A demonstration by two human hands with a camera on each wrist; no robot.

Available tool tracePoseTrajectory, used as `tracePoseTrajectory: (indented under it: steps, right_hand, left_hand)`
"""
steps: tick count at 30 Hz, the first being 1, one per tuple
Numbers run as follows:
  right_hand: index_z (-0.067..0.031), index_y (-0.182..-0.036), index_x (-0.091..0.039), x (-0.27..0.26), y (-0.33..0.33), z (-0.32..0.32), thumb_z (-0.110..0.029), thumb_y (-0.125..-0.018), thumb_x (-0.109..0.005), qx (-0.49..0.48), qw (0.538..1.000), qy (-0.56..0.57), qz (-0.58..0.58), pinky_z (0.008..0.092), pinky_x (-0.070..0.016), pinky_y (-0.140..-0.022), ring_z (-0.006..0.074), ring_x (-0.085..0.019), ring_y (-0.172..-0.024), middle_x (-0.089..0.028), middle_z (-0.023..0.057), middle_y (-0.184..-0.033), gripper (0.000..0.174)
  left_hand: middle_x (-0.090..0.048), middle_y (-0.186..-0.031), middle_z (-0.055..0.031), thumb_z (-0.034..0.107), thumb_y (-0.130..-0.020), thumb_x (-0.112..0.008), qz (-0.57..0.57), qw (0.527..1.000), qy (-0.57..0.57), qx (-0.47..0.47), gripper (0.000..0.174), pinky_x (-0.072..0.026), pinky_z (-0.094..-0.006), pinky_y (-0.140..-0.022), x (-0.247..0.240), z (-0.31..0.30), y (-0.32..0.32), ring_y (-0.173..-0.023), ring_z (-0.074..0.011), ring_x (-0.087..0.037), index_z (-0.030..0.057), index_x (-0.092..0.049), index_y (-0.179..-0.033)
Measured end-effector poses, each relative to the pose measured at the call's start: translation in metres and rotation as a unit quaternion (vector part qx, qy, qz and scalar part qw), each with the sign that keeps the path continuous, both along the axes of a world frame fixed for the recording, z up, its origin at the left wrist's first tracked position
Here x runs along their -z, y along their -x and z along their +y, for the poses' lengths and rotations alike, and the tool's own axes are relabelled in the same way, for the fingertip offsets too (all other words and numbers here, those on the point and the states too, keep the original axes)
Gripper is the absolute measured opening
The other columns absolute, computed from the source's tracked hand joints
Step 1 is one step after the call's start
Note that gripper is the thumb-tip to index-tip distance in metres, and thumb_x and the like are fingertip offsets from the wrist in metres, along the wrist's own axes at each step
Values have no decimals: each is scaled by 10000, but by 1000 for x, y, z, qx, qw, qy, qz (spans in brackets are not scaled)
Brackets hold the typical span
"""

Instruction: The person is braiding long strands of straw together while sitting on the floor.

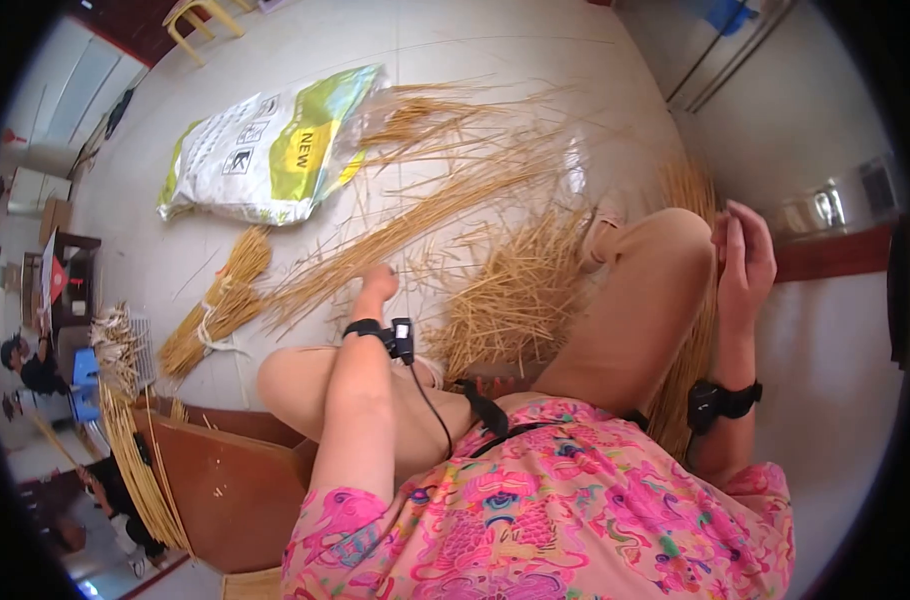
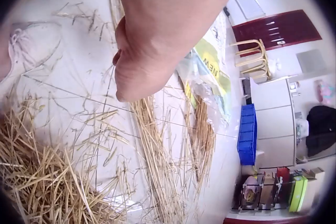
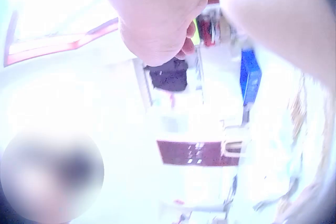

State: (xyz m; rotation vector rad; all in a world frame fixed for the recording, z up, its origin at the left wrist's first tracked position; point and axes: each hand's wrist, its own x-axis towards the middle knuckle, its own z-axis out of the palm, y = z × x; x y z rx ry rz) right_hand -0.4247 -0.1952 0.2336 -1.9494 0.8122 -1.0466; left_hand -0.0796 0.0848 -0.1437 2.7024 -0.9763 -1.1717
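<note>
My left hand (image 1: 378,283) hangs low over the floor, fingers curled, beside a long spread of straw stalks (image 1: 430,215). In the left wrist view the wrist and back of the hand overlap those stalks, and I cannot tell whether the fingers grip any. My right hand (image 1: 747,250) is raised beside the right knee, its fingers loosely bent with nothing seen in them. Between the feet lies a loose heap of short straw (image 1: 515,300). Left of the left hand rests a tied straw bundle (image 1: 220,300) with a pale band around it.
A white and green sack (image 1: 265,150) lies beyond the straw, with more stalks (image 1: 425,115) at its open end. Brown wooden furniture (image 1: 225,480) stands at the left by upright stalks (image 1: 145,470). Behind the right leg, long straw (image 1: 690,370) leans along the wall.
</note>
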Motion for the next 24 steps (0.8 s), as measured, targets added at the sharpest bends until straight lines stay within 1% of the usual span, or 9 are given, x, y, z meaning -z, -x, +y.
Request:
tracePoseTrajectory:
  steps: [2,4,5,7,10,13,16,22,24]
  right_hand:
    - [2,-1062,-588,-24,-58,22,-5,-898,-495,-103,994,-20,15,192,-444,-675,64,-531,-734,-585,19,-848,189]
    - [5,-1048,-591,-29,-107,32,-41,-869,-537,-201,969,-15,142,254,-477,-658,141,-601,-716,-628,71,-803,192]
    - [7,-1046,-590,-29,-126,33,-72,-857,-554,-278,933,32,228,288,-483,-664,187,-613,-728,-634,100,-805,208]
    - [10,-1042,-589,-31,-159,31,-135,-831,-587,-411,815,126,388,356,-496,-677,279,-637,-753,-646,159,-809,255]
    - [14,-1011,-592,-11,-197,18,-216,-805,-608,-424,745,118,501,430,-483,-717,366,-604,-815,-630,207,-839,309]
    - [7,-983,-596,26,-209,1,-214,-807,-606,-398,780,163,455,423,-486,-710,360,-610,-809,-633,200,-822,283]
    - [5,-953,-597,35,-201,-5,-209,-796,-617,-410,735,150,518,426,-486,-711,363,-606,-814,-633,195,-843,267]
    - [-3,-956,-579,23,-211,5,-203,-797,-621,-394,759,130,502,417,-496,-687,353,-605,-803,-620,165,-839,259]
    - [-6,-961,-575,23,-211,6,-200,-799,-619,-405,745,124,515,412,-499,-682,347,-607,-795,-615,161,-829,257]
  left_hand:
    - [-614,-1064,-175,194,-798,-536,-18,1000,-10,6,255,-414,-408,-941,4,1,13,-1063,-343,-531,77,-669,-981]
    - [-579,-1113,-180,162,-798,-539,-28,999,0,-26,257,-407,-413,-948,5,1,21,-1103,-349,-492,67,-655,-1006]
    - [-556,-1140,-185,145,-797,-540,-29,997,14,-63,262,-403,-418,-949,3,3,26,-1124,-355,-469,59,-645,-1021]
    - [-471,-1197,-212,77,-790,-537,-14,993,33,-112,272,-401,-422,-944,-3,6,28,-1171,-378,-405,39,-609,-1049]
    - [-483,-1169,-206,68,-787,-540,-32,982,77,-170,254,-397,-421,-947,0,9,26,-1168,-379,-402,38,-593,-1033]
    - [-476,-1174,-178,80,-801,-561,-66,980,118,-145,278,-396,-417,-948,18,7,20,-1169,-367,-402,31,-545,-1074]
    - [-478,-1177,-161,104,-816,-583,-94,974,134,-154,336,-392,-413,-948,35,-2,17,-1166,-345,-413,26,-491,-1129]
    - [-493,-1135,-171,105,-824,-585,-68,974,87,-197,340,-459,-409,-859,37,-17,16,-1052,-334,-520,40,-471,-1138]
    - [-515,-1089,-172,106,-832,-572,-82,976,94,-178,271,-475,-416,-825,45,-16,15,-1010,-338,-543,39,-503,-1085]
